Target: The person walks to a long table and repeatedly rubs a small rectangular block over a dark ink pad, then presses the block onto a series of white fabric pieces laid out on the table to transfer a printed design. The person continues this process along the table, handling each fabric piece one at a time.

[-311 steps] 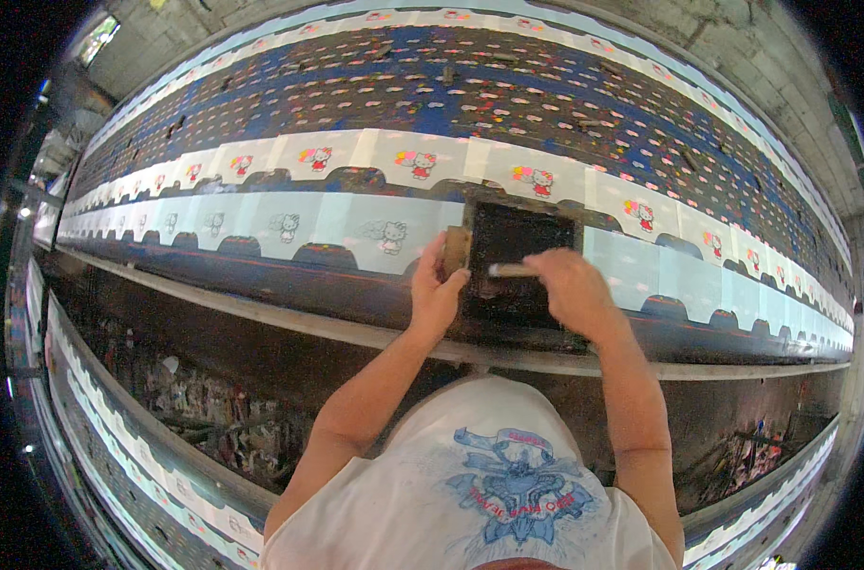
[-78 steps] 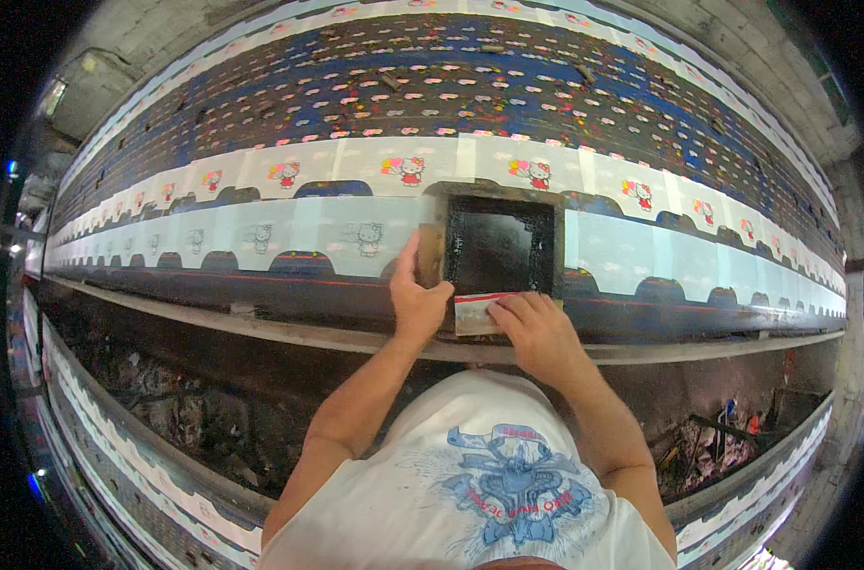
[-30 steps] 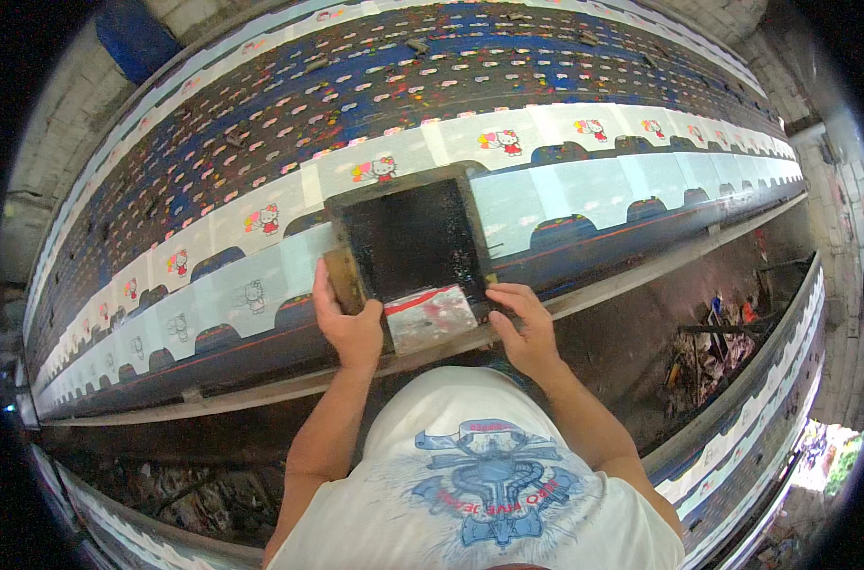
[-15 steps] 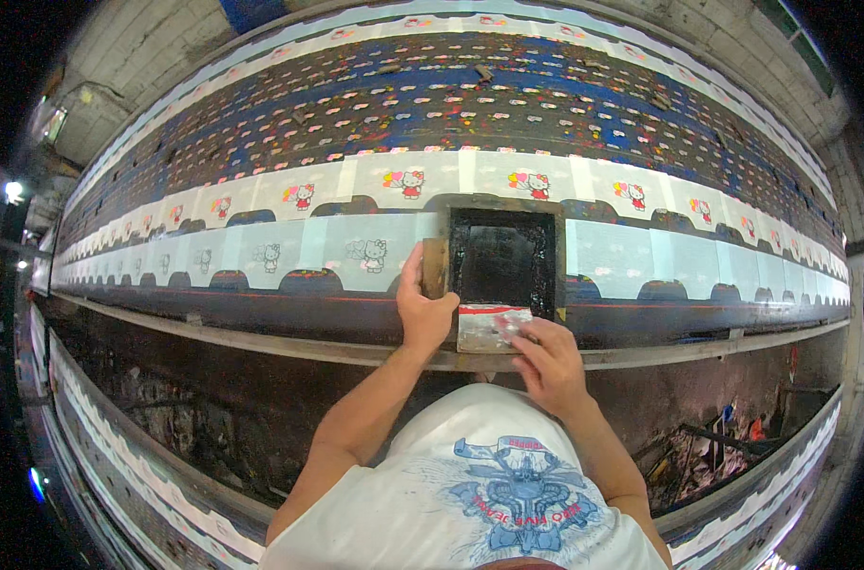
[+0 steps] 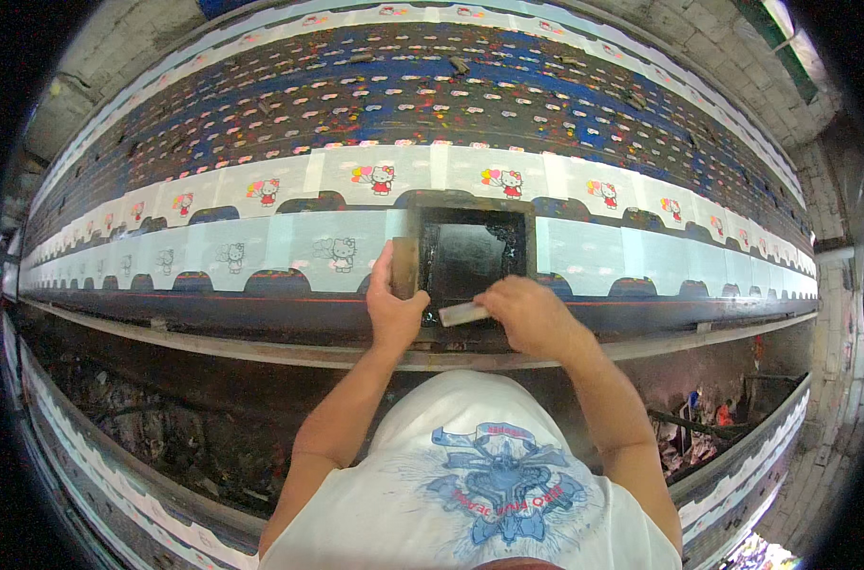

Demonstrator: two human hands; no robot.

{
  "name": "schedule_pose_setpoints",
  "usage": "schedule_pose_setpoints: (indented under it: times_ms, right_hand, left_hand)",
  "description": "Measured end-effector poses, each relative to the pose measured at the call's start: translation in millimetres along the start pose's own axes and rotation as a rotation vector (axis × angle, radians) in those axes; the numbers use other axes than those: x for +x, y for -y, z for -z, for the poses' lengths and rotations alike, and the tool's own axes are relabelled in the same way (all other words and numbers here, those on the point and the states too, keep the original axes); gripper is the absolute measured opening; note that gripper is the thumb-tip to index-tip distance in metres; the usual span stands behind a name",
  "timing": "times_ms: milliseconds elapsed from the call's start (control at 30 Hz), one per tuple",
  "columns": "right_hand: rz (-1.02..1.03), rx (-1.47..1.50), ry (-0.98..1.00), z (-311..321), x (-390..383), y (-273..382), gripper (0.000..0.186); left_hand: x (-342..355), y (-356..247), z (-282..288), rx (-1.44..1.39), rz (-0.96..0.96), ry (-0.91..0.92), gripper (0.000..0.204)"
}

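Note:
My left hand (image 5: 392, 306) grips the brown wooden block (image 5: 403, 266) on the left side of a black rectangular printing screen (image 5: 472, 252). That screen sits on a row of pale blue cut pieces (image 5: 641, 256), some of which, to the left, carry grey outlines of a cartoon cat (image 5: 342, 254). My right hand (image 5: 522, 309) is closed on a pale squeegee (image 5: 460, 313), held edge-on over the lower part of the dark, wet-looking screen. Behind it runs a row of white pieces with coloured cat prints (image 5: 383, 179).
The long printing table (image 5: 422, 104) has dark blue, paint-speckled bands and small loose blocks. A rail (image 5: 232, 342) runs along its near edge, above a gap with clutter (image 5: 698, 427). Further rows of pieces (image 5: 166, 513) lie behind me, near my shirt. Concrete walls border the view.
Since half a second ago, the squeegee has turned from lying flat at the screen's near edge to edge-on. My right hand has moved up onto it. My left hand still holds the block.

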State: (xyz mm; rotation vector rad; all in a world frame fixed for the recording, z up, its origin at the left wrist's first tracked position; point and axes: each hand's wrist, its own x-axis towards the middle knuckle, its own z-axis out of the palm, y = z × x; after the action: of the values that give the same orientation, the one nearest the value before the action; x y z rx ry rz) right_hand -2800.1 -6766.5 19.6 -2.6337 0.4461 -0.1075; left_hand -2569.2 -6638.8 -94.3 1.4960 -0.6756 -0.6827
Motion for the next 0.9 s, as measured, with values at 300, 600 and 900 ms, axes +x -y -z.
schedule_pose_setpoints:
  times_ms: [300, 600, 900]
  right_hand:
    - [-0.031, -0.057, -0.238, 15, 79, -57, 0.040]
    - [-0.099, -0.136, -0.309, -12, 59, -32, 0.052]
    - [-0.088, -0.146, -0.291, -42, 3, 33, 0.055]
  left_hand:
    - [10, 1, 11, -0.174, 0.060, 0.062, 0.083]
    - [12, 6, 14, -0.100, 0.051, 0.081, 0.081]
    - [11, 4, 14, -0.204, -0.005, 0.096, 0.079]
